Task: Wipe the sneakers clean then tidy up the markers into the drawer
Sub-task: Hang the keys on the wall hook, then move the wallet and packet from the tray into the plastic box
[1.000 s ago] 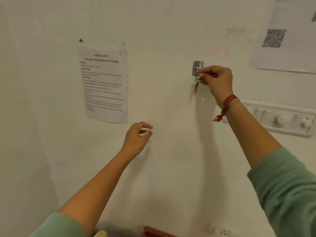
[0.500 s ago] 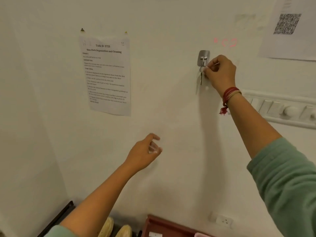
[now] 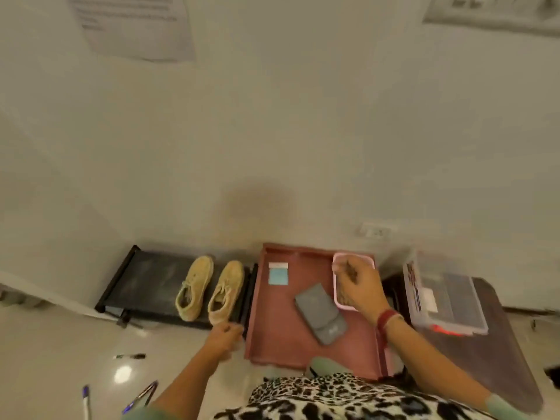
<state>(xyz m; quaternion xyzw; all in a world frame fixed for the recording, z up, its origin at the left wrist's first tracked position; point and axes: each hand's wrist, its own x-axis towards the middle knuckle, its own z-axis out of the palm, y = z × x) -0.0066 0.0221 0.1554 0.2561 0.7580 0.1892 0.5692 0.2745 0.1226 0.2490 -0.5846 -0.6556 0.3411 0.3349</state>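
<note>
Two tan sneakers stand side by side on a low black rack against the wall. My left hand is curled into a fist at the rack's front right corner, just below the right sneaker's heel. To the right lies a shallow red tray. Over a pink container in that tray hovers my right hand, fingers curled; blur hides whether anything is in it. Several markers lie on the floor at lower left: a dark marker, a blue-capped marker and a crossed pair.
In the red tray are a grey pouch and a blue notepad. A clear plastic box sits on a dark brown table at the right. A white wall with a socket stands behind.
The view has dropped from the wall hook down to the floor. My right hand left the keys on the hook and came down over the pink container; my left hand lowered to the rack.
</note>
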